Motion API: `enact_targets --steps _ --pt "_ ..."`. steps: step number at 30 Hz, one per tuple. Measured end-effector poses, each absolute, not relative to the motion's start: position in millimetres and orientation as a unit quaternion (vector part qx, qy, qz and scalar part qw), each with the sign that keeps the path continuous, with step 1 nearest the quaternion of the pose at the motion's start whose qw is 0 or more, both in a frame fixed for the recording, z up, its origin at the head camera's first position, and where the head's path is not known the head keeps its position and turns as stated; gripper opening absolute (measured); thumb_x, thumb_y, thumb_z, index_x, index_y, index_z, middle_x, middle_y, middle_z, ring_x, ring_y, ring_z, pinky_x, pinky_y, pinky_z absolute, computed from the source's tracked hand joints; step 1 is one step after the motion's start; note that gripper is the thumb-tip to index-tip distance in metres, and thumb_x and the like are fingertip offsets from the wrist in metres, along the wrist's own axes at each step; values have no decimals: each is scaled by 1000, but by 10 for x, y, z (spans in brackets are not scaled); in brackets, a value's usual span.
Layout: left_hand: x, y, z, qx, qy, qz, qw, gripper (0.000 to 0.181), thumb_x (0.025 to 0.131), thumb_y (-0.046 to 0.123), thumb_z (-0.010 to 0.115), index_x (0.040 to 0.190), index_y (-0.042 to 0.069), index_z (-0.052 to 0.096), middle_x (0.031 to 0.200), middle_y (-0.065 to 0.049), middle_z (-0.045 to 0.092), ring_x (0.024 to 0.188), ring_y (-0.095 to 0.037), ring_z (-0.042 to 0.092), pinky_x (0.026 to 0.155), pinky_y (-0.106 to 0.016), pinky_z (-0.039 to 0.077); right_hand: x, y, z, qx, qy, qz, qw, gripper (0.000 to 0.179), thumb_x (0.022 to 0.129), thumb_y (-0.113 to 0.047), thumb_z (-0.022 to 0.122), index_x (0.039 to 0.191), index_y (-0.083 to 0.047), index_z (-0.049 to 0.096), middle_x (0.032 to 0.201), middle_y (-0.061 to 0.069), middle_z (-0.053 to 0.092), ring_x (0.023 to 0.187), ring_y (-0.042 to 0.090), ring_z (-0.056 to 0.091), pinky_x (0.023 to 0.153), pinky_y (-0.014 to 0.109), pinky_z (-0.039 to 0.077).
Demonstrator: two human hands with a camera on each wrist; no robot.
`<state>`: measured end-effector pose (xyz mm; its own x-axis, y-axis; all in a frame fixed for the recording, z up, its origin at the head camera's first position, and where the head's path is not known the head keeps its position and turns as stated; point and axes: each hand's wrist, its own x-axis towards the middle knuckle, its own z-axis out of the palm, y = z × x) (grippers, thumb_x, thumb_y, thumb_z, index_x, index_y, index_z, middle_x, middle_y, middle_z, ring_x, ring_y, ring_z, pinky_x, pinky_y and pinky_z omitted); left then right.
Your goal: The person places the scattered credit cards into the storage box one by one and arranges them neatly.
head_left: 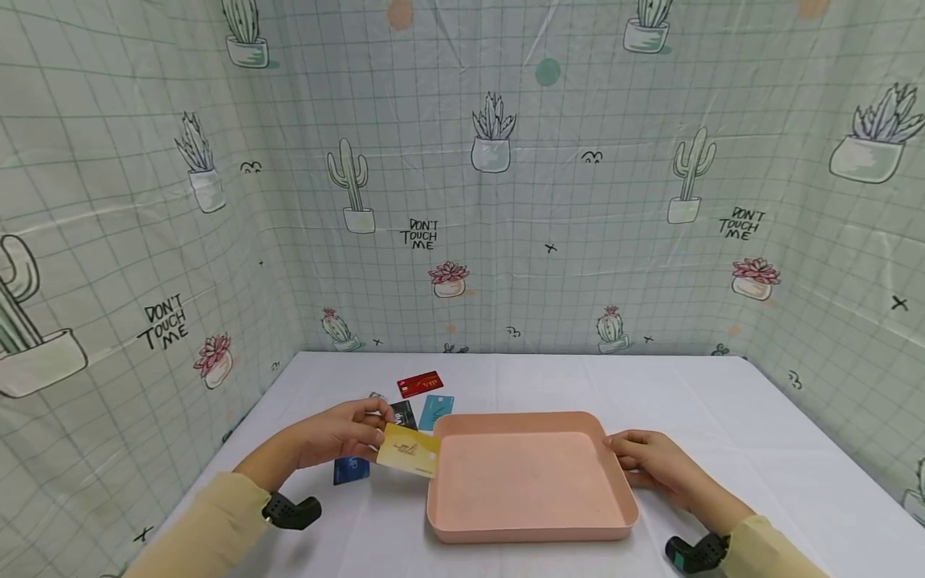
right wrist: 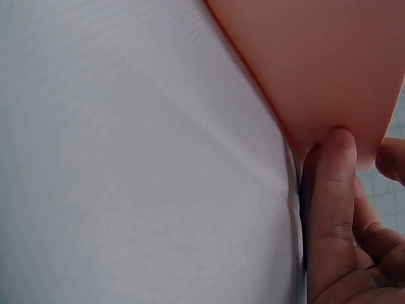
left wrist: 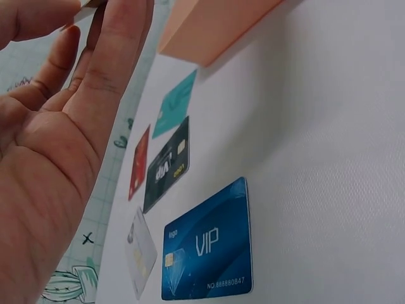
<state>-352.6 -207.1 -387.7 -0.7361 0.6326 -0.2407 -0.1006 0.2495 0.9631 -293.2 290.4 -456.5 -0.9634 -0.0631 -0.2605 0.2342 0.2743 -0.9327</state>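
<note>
A yellow card point(head_left: 408, 449) is pinched between the thumb and fingers of my left hand point(head_left: 340, 433), its far end at the left rim of a pink tray point(head_left: 531, 534). In the left wrist view only a sliver of that card shows above the fingers point(left wrist: 114, 63). My right hand point(head_left: 654, 461) grips the tray's right side, with fingertips point(right wrist: 338, 142) against the outer wall and the thumb by the rim. Beside and beneath the left hand lie a blue VIP card point(left wrist: 209, 244), a black card point(left wrist: 168, 164) and a whitish card point(left wrist: 140, 253).
Farther back on the white-covered table point(head_left: 650, 385) lie a red VIP card point(head_left: 420, 384) and a teal card point(head_left: 436, 412), the teal one close to the tray's back left corner. A cactus-printed cloth point(head_left: 499, 201) hangs around the table's back and sides.
</note>
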Motion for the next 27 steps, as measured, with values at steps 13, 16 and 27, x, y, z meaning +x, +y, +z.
enact_targets --steps 13,16,27 --pt "-3510 -1936 -3894 193 725 583 312 40 93 5 65 126 -4 46 120 -15 63 112 -27 66 95 -44 59 -2926 2931 -4568 49 788 -601 124 58 103 -35 63 135 12 54 110 10 73 97 16 71 79 33 62" --pt "-3502 -1906 -3894 193 724 584 311 40 92 4 65 126 -4 46 121 -15 63 113 -27 66 95 -45 59 -2920 2930 -4561 49 788 -602 124 58 103 -34 63 135 13 54 110 10 73 98 16 71 79 33 62" --pt "-3490 -1799 -3932 195 721 584 318 40 92 4 66 127 -2 47 120 -14 65 111 -26 65 96 -43 59 -2908 2903 -4542 50 793 -595 123 59 102 -34 64 136 13 53 110 11 73 98 16 71 79 32 62"
